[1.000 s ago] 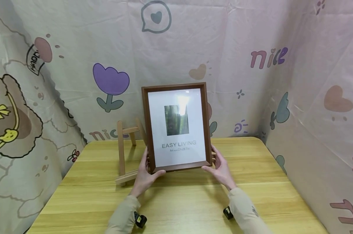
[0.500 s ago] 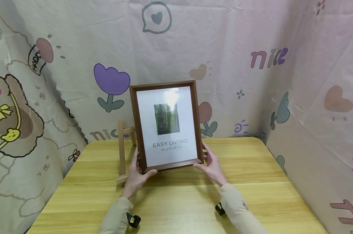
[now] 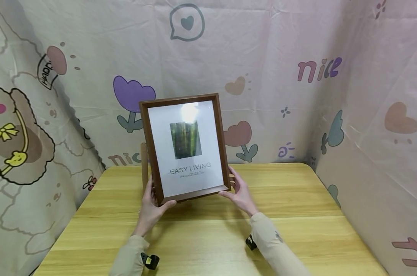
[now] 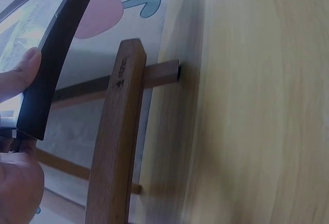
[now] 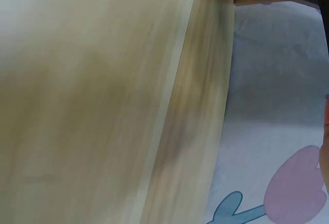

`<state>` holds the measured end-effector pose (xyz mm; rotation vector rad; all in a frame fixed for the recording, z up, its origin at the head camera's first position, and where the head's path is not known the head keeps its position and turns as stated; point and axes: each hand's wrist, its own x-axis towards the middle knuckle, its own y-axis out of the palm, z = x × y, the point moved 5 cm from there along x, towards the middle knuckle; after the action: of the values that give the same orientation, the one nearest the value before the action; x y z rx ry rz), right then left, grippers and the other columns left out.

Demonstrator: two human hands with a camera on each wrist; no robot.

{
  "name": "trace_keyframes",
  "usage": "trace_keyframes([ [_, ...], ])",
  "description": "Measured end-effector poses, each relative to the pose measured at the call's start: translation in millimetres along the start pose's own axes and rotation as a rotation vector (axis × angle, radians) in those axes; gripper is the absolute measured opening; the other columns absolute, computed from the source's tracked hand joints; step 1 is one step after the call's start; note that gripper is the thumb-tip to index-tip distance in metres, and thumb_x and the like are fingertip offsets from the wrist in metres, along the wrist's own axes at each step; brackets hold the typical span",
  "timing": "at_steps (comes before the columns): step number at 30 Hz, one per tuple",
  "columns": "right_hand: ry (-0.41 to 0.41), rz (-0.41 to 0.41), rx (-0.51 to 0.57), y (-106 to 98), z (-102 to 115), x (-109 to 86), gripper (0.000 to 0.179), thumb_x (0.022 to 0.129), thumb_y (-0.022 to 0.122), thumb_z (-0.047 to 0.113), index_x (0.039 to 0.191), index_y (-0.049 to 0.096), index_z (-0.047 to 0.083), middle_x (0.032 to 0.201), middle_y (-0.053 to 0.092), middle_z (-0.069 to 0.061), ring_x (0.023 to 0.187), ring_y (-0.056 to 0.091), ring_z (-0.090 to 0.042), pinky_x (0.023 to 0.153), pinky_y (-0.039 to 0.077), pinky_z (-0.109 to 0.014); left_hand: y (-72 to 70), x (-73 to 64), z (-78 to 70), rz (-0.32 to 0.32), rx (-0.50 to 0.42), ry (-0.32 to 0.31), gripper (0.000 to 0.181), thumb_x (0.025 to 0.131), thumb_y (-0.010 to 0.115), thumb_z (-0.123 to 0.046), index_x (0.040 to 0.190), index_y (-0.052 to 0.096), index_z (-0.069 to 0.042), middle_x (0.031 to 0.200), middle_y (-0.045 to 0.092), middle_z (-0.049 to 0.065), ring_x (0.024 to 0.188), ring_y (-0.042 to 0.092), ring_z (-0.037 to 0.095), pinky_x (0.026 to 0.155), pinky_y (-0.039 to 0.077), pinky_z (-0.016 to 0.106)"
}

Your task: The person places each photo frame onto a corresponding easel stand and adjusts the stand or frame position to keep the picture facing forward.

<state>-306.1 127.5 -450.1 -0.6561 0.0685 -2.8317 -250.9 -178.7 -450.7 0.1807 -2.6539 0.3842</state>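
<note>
A brown picture frame [image 3: 184, 180] with a white insert reading "EASY LIVING" and a small green picture is held up, tilted a little to the left. My left hand [image 3: 149, 211] grips its lower left corner, thumb on the front at the bottom edge. At the lower right corner my right hand [image 3: 241, 195] grips it likewise, thumb in front and fingers at the side. Behind the frame stands a wooden easel [image 4: 115, 131], mostly hidden in the head view, where one post shows at the left. In the left wrist view the frame's dark edge [image 4: 51, 64] is close beside the easel.
The wooden table [image 3: 298, 226] stretches under both arms. A printed cloth [image 3: 263, 46] hangs behind it and along both sides. Each sleeve carries a small black wrist camera [image 3: 150, 261].
Both hands have carried the picture frame to the left, in front of the easel, which it now mostly covers. The frame leans slightly more to the left.
</note>
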Motion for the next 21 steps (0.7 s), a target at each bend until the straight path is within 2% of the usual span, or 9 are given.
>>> trace_keyframes([
  [7,-0.033,0.016,0.006,13.7,1.2,7.1,0.102,0.073,0.080,-0.013,0.158,0.028,0.005,0.156,0.038,-0.022,0.114,0.056,-0.013,0.101,0.051,-0.019,-13.5,-0.7,2.3,-0.030,0.008,0.035,0.121,0.074,0.085,0.006,0.164,0.009,-0.022,0.153,0.039,0.021,0.123,0.045,-0.007,0.103,0.034,-0.001],
  [13,-0.021,0.032,0.011,25.7,0.4,13.2,0.101,0.074,0.080,-0.013,0.159,0.028,0.007,0.159,0.035,-0.019,0.116,0.055,-0.022,0.102,0.051,-0.019,-25.5,-1.9,2.5,-0.045,-0.058,0.048,0.120,0.072,0.083,0.013,0.163,0.015,-0.026,0.143,0.047,0.014,0.118,0.053,-0.001,0.097,0.045,0.004],
  [17,-0.004,0.039,0.004,33.3,-1.0,16.7,0.101,0.075,0.080,-0.012,0.159,0.028,0.008,0.157,0.037,-0.019,0.119,0.054,-0.027,0.102,0.051,-0.019,-33.4,-3.0,3.9,-0.060,-0.051,0.037,0.120,0.072,0.083,0.013,0.162,0.016,-0.029,0.139,0.048,0.009,0.113,0.055,0.001,0.094,0.047,0.005],
  [21,-0.011,0.052,-0.003,40.3,-1.9,20.1,0.101,0.075,0.080,-0.012,0.159,0.028,0.009,0.157,0.038,-0.018,0.120,0.054,-0.032,0.102,0.052,-0.022,-40.1,-5.1,4.8,-0.069,-0.018,0.007,0.121,0.073,0.083,0.011,0.162,0.013,-0.031,0.140,0.047,0.009,0.115,0.052,-0.001,0.099,0.042,0.002],
])
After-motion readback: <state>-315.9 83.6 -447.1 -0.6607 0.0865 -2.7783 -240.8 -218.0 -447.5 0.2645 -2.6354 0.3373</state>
